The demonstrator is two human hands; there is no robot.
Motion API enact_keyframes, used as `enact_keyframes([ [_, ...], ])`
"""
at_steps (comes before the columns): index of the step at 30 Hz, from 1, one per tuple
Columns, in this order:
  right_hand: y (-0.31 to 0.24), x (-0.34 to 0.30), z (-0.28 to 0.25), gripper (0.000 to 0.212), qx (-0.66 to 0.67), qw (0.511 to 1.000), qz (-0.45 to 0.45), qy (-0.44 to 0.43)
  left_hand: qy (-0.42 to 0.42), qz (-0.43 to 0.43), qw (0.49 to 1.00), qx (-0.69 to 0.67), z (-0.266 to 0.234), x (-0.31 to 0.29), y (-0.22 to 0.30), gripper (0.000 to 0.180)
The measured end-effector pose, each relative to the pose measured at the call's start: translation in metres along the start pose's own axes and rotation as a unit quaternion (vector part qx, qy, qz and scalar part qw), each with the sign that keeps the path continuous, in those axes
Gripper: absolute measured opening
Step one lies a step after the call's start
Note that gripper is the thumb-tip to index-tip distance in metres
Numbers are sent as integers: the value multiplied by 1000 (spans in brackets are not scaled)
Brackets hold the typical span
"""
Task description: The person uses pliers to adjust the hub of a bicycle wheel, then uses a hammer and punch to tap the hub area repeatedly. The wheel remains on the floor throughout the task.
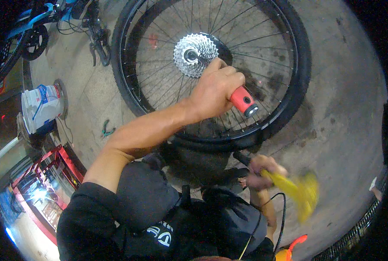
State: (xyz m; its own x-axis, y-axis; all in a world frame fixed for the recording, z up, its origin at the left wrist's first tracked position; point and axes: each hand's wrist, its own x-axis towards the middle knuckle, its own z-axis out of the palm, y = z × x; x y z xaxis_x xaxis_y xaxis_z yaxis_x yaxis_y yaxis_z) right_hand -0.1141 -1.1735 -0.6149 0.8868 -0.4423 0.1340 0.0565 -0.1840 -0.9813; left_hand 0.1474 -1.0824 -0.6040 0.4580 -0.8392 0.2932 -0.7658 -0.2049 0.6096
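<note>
A bicycle wheel (301, 56) lies on its side on the floor, its silver cassette (186, 65) facing up. My left hand (215, 91) is closed around a red-handled screwdriver (244, 101), whose butt end points toward the lower right. The shank reaches toward the cassette's centre; I cannot tell whether its tip touches. Below the wheel's lower right rim, my right hand (263, 170) grips a yellow hammer (304, 195). Its black handle end sticks out beyond the fingers, and the yellow head is smeared by motion.
A blue bicycle (33, 19) stands at the far left. Below it are a white bucket (39, 108), green-handled pliers (107, 128) on the floor, and a red metal frame (65, 163). A black cable (284, 213) hangs near my right arm. A dark grate (350, 239) runs along the lower right.
</note>
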Motion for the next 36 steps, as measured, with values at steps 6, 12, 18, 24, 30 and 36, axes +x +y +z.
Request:
enact_keyframes([
  [6,10,0,-13,24,-2,999,-49,-12,15,2,1000,-10,0,0,-1,31],
  [12,14,-8,5,23,124,974,184,49,13,-12,1000,-18,-6,1,3,32],
  [18,1,-6,9,11,209,957,149,136,20,-20,999,-28,-7,-1,-4,36],
  [24,0,-10,8,15,100,974,192,66,26,-13,999,-27,-4,-2,-5,39],
  [30,15,-16,7,19,66,985,156,33,21,-11,1000,-15,-4,-2,-4,38],
  [36,-1,6,3,22,183,981,-47,35,21,-20,1000,3,-10,1,1,28],
])
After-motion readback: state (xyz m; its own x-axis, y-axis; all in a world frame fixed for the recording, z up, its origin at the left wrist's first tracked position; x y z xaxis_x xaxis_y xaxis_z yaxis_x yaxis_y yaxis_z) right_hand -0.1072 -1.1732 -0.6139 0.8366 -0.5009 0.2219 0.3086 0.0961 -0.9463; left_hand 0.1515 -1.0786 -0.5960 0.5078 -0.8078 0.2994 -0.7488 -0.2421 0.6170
